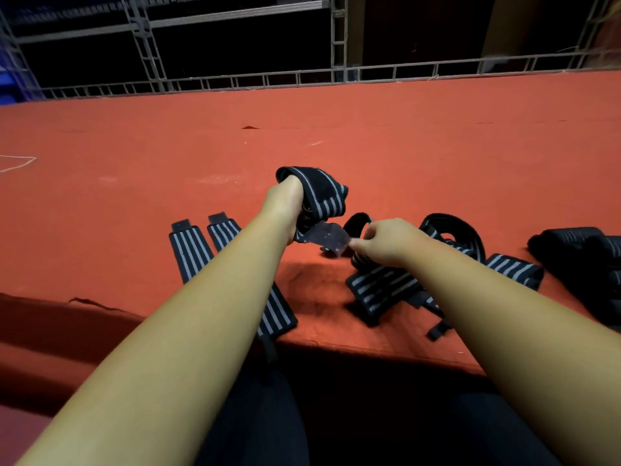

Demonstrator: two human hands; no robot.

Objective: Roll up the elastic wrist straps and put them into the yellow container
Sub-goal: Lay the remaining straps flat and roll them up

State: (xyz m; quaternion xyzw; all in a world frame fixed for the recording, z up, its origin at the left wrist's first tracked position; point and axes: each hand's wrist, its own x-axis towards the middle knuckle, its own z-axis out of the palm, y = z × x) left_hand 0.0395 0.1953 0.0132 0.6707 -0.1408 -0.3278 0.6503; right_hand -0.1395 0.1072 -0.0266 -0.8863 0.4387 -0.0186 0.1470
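Note:
My left hand point(285, 200) grips a rolled black wrist strap with grey stripes point(322, 193), held above the red table. My right hand point(386, 240) pinches the strap's loose fastening tab point(327, 238) that sticks out below the roll. Two flat straps point(193, 250) lie side by side under my left forearm. A loose pile of straps point(383, 287) lies under my right hand. More dark rolled straps point(584, 257) sit at the right edge. No yellow container is in view.
The red cloth table point(302, 136) stretches far ahead to a metal truss frame point(339, 38) at its back. A white thread point(16, 163) lies at the far left. The table's front edge runs just before my knees.

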